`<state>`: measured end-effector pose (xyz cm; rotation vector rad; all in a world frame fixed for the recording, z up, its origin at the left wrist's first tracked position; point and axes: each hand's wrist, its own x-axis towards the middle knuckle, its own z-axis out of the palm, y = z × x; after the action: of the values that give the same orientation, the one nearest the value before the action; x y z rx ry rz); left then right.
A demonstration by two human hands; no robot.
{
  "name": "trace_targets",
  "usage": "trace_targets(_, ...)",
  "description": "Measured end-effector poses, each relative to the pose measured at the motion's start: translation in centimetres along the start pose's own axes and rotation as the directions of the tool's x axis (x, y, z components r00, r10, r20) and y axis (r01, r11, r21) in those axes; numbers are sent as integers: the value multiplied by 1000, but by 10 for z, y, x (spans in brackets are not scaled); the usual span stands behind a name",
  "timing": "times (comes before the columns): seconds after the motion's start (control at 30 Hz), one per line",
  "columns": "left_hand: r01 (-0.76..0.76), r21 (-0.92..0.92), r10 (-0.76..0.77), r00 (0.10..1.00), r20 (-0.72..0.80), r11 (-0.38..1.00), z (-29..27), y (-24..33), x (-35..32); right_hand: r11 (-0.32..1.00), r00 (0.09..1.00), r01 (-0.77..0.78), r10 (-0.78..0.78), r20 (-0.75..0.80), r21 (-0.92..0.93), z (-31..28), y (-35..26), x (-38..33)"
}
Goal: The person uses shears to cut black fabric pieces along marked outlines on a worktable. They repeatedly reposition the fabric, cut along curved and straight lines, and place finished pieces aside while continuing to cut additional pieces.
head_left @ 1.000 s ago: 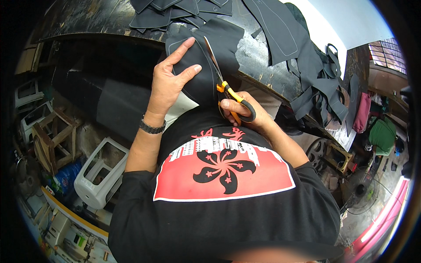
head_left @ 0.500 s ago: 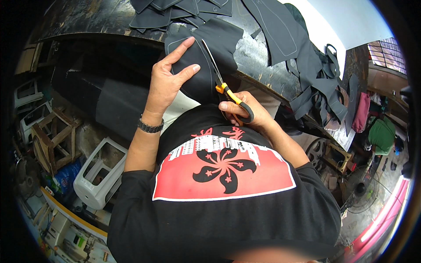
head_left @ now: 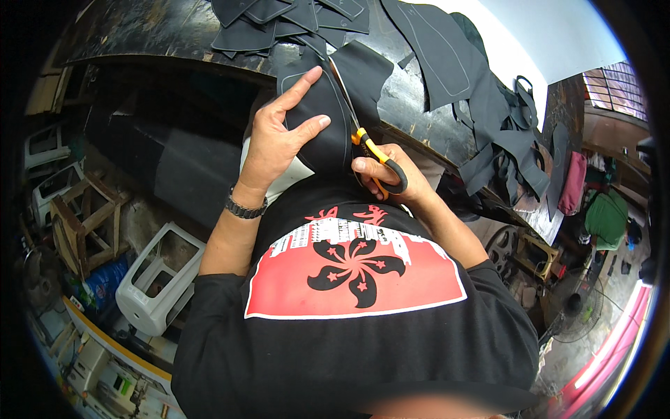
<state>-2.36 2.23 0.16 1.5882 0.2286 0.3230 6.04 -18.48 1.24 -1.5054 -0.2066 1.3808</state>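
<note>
My right hand [head_left: 392, 174] grips a pair of scissors [head_left: 375, 148] with yellow-and-black handles. Their long blades point away from me, along the right side of a piece of black sheet material [head_left: 317, 115]. A thin pale outline is drawn on that piece. My left hand [head_left: 283, 140] holds the piece from its left side, index finger and thumb spread over the top face; the other fingers are mostly hidden. The piece overhangs the near edge of the dark table, and a loose flap [head_left: 364, 77] lies to the right of the blades.
Several cut black pieces [head_left: 255, 28] are heaped at the table's far side. A larger outlined sheet [head_left: 436, 52] lies right of them, and tangled offcuts [head_left: 513, 164] hang at the right edge. On the floor left are a wooden stool [head_left: 87, 220] and a white plastic stool [head_left: 157, 279].
My left hand and the black piece have shifted slightly to the right. The scissors have moved a little right too, their blades now more nearly closed along the piece.
</note>
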Motion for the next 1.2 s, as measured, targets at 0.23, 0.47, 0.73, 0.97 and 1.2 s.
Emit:
trace_targets(0.23,-14,4,14,999,35,1000,-2,5,0,1000,999,10,-10,31,-27,-5,-2,0)
trace_targets(0.47,33,-97,-25,996,88,995,3,14,-3,988,993,111,-114,23,110,-3,-4,3)
trace_targets(0.73,-5,-42,9,995,98,999,1,18,1,995,994,89,-92,64,44,-11,-3,-2)
trace_targets(0.97,-27,49,14,970,242,998,-8,30,2,983,978,180,-174,114,-36,-24,-14,-1)
trace_targets(1.2,-48,134,1,946,325,990,-18,35,5,978,968,210,-210,136,14,-28,-12,-7)
